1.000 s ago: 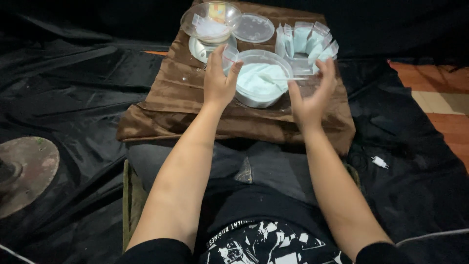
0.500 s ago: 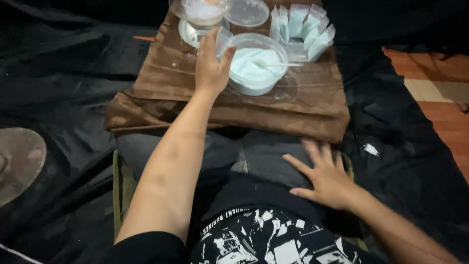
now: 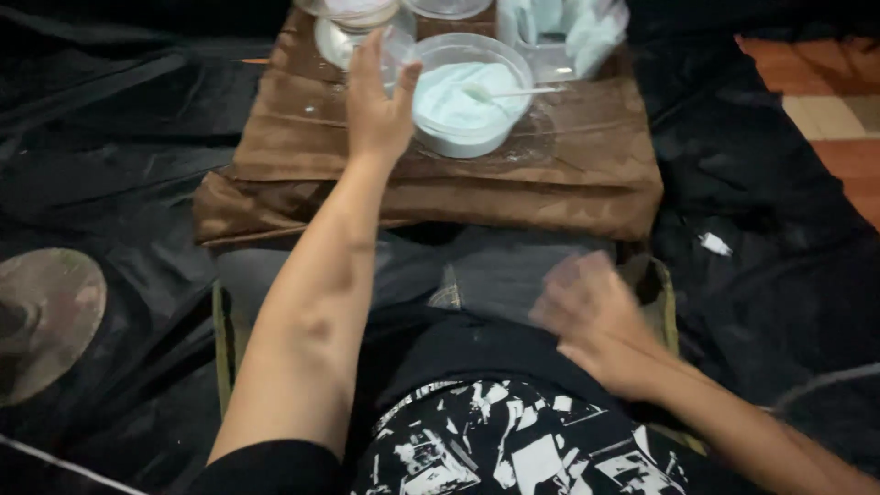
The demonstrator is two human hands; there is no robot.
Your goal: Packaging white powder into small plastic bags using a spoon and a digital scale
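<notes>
Clear round bowl (image 3: 470, 96) of pale blue-green paste, set near the middle of the worktop (image 3: 568, 165), which wears a brown cloth; a thin white stirrer (image 3: 513, 92) resting across the paste, handle out toward the right rim. Left hand (image 3: 378, 105) up against the bowl's left wall, fingers straight and close together, thumb bent toward the rim: open, pinching nothing, seemingly laid there to steady the bowl (actual contact with the plastic hard to confirm from this angle). Left arm stretched long over the lap to reach it.

Right hand (image 3: 600, 321) well apart from the bowl, low over the dark trousers (image 3: 495, 275), fingers spread and empty; blurred, so whether resting on the thigh or just above it cannot be told.

Just beyond the left hand, a smaller clear tub (image 3: 353, 27) with a lid, partly cut by the top edge. Beside it at the back, another clear lid or dish (image 3: 447, 7), barely in view. At the back right, a clear tray (image 3: 573, 32) of pale blue-green pieces, likely kept within easy reach of the bowl.

Around the worktop, black sheeting (image 3: 119, 165) over the floor, probably against spills. Far left, a worn round disc (image 3: 41, 321) on the sheeting. To the right, a small white scrap (image 3: 715, 244) and a strip of orange flooring (image 3: 825, 82).
</notes>
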